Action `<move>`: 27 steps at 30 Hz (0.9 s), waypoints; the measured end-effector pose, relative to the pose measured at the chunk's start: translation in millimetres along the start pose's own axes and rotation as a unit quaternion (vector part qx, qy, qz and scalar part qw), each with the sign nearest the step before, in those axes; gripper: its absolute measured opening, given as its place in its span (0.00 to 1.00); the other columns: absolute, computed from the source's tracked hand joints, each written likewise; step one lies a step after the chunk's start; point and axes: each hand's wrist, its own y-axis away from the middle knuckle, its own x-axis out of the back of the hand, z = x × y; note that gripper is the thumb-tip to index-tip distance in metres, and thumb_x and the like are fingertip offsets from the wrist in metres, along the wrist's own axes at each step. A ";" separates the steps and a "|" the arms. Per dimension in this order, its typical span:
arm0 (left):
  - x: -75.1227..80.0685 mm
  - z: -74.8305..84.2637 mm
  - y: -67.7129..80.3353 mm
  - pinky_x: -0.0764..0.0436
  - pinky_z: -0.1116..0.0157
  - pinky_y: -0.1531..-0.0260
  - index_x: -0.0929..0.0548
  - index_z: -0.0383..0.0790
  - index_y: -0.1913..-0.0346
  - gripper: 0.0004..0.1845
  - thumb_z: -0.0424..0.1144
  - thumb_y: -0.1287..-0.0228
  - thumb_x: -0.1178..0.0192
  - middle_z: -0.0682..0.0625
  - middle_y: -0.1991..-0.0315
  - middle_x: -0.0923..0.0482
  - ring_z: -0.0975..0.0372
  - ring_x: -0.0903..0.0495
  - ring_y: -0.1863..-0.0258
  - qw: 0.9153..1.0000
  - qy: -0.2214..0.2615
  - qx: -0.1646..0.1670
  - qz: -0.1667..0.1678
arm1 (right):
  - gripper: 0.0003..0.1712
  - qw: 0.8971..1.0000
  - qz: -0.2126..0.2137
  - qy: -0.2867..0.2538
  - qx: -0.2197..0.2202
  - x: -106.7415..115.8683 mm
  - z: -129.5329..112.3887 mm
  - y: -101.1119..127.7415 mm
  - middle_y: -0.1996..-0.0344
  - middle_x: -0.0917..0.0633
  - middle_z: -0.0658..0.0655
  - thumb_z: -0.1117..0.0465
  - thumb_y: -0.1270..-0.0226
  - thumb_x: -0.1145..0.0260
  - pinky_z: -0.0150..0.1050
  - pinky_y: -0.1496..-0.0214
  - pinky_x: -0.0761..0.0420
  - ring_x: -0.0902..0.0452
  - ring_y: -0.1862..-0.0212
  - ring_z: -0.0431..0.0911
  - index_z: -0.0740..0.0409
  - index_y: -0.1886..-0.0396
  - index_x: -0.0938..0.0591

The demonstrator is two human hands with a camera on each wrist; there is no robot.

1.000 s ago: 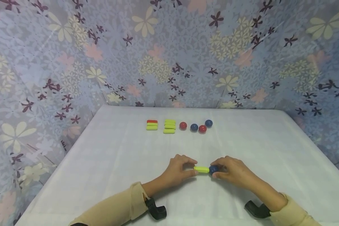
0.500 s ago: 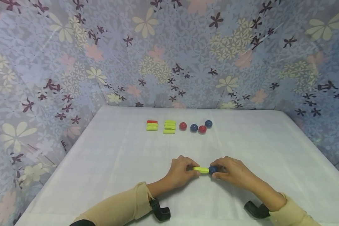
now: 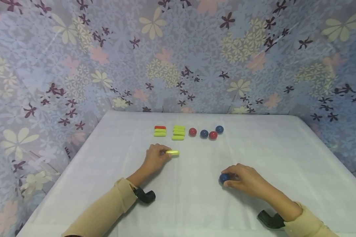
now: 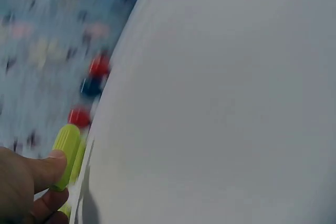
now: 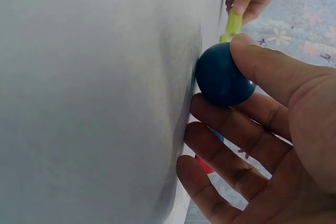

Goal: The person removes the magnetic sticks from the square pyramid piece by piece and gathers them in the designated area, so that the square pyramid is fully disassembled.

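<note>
Your left hand (image 3: 155, 158) pinches a yellow-green stick (image 3: 172, 152); your right hand (image 3: 244, 179) curls round a blue ball (image 3: 223, 178).

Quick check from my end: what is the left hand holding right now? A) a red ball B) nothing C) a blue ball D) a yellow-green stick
D: the left hand pinches a yellow-green stick by one end, up near the row of spare pieces, while the blue ball sits in the right hand.
</note>
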 end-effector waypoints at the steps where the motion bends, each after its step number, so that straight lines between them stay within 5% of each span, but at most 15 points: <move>1: 5.4 -6.1 -7.1 0.34 0.58 0.54 0.15 0.47 0.55 0.12 0.42 0.42 0.36 0.51 0.61 0.21 0.59 0.30 0.58 1.000 -0.006 0.015 0.007 | 0.23 1.000 0.001 0.001 0.001 -0.2 0.4 0.4 0.59 0.14 0.46 0.46 0.47 0.30 0.40 0.56 0.21 0.20 0.57 0.42 0.51 0.53 0.17; 5: 22.3 -25.6 -33.1 0.34 0.54 0.50 0.17 0.44 0.52 0.14 0.42 0.41 0.37 0.48 0.58 0.21 0.56 0.30 0.54 0.998 -0.038 0.045 0.035 | 0.23 1.000 0.005 0.000 0.001 -1.2 1.1 1.8 0.59 0.15 0.46 0.46 0.47 0.30 0.40 0.56 0.21 0.20 0.57 0.42 0.51 0.53 0.17; 13: 31.7 -41.0 -61.2 0.37 0.50 0.44 0.18 0.42 0.50 0.15 0.40 0.39 0.39 0.45 0.57 0.23 0.53 0.31 0.51 0.995 -0.081 0.039 0.051 | 0.24 1.000 0.003 -0.005 -0.008 -0.4 -0.2 1.3 0.59 0.15 0.47 0.45 0.47 0.31 0.43 0.55 0.21 0.20 0.57 0.42 0.51 0.53 0.17; 22: 32.1 -37.1 -60.6 0.39 0.49 0.42 0.21 0.43 0.46 0.20 0.40 0.43 0.36 0.44 0.51 0.24 0.51 0.34 0.46 0.994 -0.077 0.053 0.058 | 0.24 1.000 -0.007 -0.005 -0.007 -0.3 -1.1 1.2 0.58 0.15 0.47 0.45 0.46 0.31 0.42 0.55 0.21 0.20 0.56 0.42 0.51 0.52 0.17; 27: 27.3 -22.1 -37.9 0.37 0.51 0.43 0.24 0.45 0.43 0.25 0.44 0.44 0.34 0.46 0.48 0.26 0.52 0.36 0.45 0.997 -0.025 0.045 0.053 | 0.23 1.000 -0.001 -0.001 -0.007 0.2 -0.8 2.1 0.58 0.15 0.47 0.46 0.47 0.31 0.41 0.55 0.21 0.20 0.56 0.42 0.50 0.53 0.17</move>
